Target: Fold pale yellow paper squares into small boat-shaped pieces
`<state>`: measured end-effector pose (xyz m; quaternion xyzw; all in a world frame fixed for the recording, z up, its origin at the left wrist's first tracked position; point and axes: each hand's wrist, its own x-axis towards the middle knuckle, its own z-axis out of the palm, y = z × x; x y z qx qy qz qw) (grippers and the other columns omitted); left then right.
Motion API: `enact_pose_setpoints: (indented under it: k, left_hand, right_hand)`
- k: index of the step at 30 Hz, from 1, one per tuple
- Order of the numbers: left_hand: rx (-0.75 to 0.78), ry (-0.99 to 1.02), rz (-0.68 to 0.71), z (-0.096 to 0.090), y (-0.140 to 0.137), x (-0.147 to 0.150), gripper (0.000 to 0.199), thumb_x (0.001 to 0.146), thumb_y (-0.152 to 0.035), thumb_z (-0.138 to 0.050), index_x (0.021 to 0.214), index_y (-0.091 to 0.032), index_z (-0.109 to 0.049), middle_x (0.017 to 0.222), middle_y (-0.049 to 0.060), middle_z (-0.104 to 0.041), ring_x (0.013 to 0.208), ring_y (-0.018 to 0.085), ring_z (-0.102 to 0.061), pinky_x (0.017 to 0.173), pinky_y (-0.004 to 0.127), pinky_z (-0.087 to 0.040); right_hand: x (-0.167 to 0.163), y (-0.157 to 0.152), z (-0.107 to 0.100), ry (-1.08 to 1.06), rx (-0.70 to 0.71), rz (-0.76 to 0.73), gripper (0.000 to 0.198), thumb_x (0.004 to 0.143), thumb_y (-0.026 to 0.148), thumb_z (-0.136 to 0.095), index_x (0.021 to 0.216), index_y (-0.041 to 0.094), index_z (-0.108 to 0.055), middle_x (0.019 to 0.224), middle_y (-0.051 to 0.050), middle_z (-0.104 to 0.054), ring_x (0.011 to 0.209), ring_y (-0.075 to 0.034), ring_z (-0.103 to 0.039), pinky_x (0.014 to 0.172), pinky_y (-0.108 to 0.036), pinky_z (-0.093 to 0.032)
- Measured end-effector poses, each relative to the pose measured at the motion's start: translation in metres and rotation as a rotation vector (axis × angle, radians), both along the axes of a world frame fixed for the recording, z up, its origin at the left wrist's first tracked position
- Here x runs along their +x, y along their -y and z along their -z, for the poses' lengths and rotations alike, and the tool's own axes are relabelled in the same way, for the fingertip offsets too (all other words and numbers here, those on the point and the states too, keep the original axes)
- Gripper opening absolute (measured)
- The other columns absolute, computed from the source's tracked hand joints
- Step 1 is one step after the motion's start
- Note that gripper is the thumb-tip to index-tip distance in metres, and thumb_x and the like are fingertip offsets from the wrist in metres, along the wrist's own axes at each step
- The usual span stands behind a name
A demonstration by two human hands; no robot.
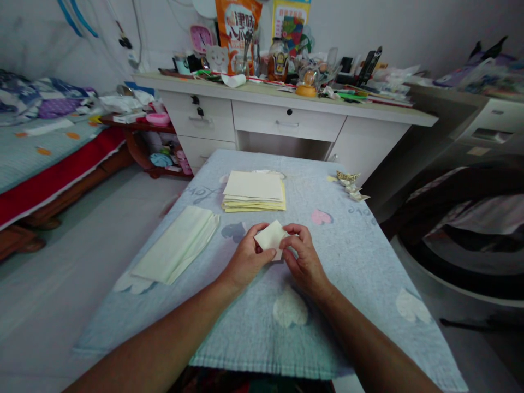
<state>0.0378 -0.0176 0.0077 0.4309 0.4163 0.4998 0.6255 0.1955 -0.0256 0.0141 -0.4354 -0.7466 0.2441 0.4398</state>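
Note:
A small folded piece of cream paper is held just above the cloth-covered table, between both hands. My left hand grips its left side, thumb on the front face and fingers behind. At its right edge my right hand pinches the paper with bent fingers. Beyond the hands lies a stack of cream and yellow paper sheets. Left of them rests a pale folded bundle of paper. Several small folded paper pieces, one with a dark pattern, sit near the table's far right corner.
A blue cloth with heart prints covers the table. Behind it stands a white desk crowded with jars, bags and papers. A bed is at the left; a front-loading washing machine with its door open is at the right.

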Motion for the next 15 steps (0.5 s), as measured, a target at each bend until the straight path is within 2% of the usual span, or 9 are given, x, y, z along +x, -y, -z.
enact_pose_setpoints:
  k: [9, 15]
  left_hand:
    - [-0.006, -0.026, 0.007, 0.0008, -0.0014, -0.0002, 0.062, 0.068, -0.019, -0.074, 0.123, -0.020, -0.047, 0.098, 0.003, -0.064, 0.082, 0.015, -0.060, 0.072, 0.025, -0.048]
    - [0.085, -0.172, 0.037, 0.0021, -0.0042, -0.0043, 0.062, 0.068, -0.017, -0.072, 0.125, -0.019, -0.048, 0.100, 0.004, -0.064, 0.084, 0.016, -0.061, 0.072, 0.025, -0.048]
  right_hand:
    - [-0.0001, 0.0004, -0.0022, 0.001, 0.017, 0.001, 0.026, 0.075, 0.002, -0.048, 0.089, 0.024, -0.055, 0.116, -0.005, -0.043, 0.111, -0.021, -0.045, 0.096, -0.040, -0.041]
    - [0.0004, 0.0013, -0.0019, 0.006, 0.022, 0.000, 0.026, 0.075, 0.002, -0.048, 0.088, 0.023, -0.056, 0.118, -0.004, -0.042, 0.108, -0.020, -0.046, 0.091, -0.037, -0.042]
